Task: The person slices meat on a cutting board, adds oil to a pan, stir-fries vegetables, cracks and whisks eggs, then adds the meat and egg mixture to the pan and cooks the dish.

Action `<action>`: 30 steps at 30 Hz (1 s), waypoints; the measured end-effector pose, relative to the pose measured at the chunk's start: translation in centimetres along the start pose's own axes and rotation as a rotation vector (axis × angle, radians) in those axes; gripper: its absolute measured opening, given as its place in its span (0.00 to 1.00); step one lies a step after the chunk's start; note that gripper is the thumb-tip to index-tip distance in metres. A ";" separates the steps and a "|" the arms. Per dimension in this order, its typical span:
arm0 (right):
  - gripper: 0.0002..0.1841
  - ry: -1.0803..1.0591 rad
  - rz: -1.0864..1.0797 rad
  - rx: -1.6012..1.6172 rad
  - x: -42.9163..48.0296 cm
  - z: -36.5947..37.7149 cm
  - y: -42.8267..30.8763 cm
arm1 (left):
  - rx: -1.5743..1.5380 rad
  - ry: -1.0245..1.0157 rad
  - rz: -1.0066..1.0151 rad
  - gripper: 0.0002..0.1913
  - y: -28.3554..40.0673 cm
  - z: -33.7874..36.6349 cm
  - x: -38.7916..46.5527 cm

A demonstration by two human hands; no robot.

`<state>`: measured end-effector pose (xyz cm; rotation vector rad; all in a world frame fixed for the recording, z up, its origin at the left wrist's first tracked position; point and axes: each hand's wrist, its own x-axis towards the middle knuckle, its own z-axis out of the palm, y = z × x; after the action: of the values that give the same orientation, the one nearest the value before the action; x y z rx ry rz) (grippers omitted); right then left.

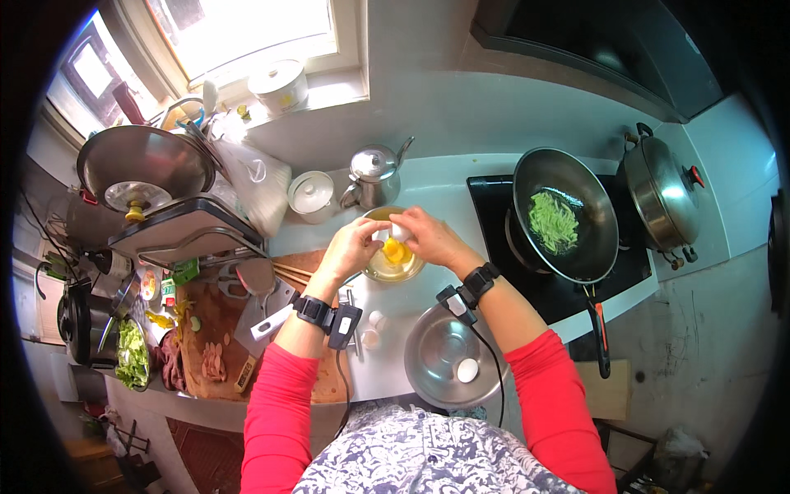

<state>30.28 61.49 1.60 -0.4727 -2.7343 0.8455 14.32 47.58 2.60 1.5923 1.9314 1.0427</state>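
Over a glass bowl, my left hand and my right hand each grip part of a cracked white eggshell. Yellow yolk shows just below the shell, with egg white in the bowl. Near my body stands a large steel bowl with one whole white egg in it. Pieces of eggshell lie on the counter to its left. Shredded green vegetable sits in a wok on the black cooktop to the right.
A steel kettle and a lidded white pot stand behind the glass bowl. On the left, a wooden cutting board holds a cleaver, scissors and sliced meat. The wok's handle juts over the counter edge.
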 end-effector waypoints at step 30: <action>0.18 -0.077 0.486 1.089 -6.3 0.3 -3.7 | -1.106 0.066 -0.417 0.21 2.2 3.1 -6.1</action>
<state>35.11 56.13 2.65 -0.8239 -1.7696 2.2476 19.57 42.73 1.53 0.5174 1.1965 1.5541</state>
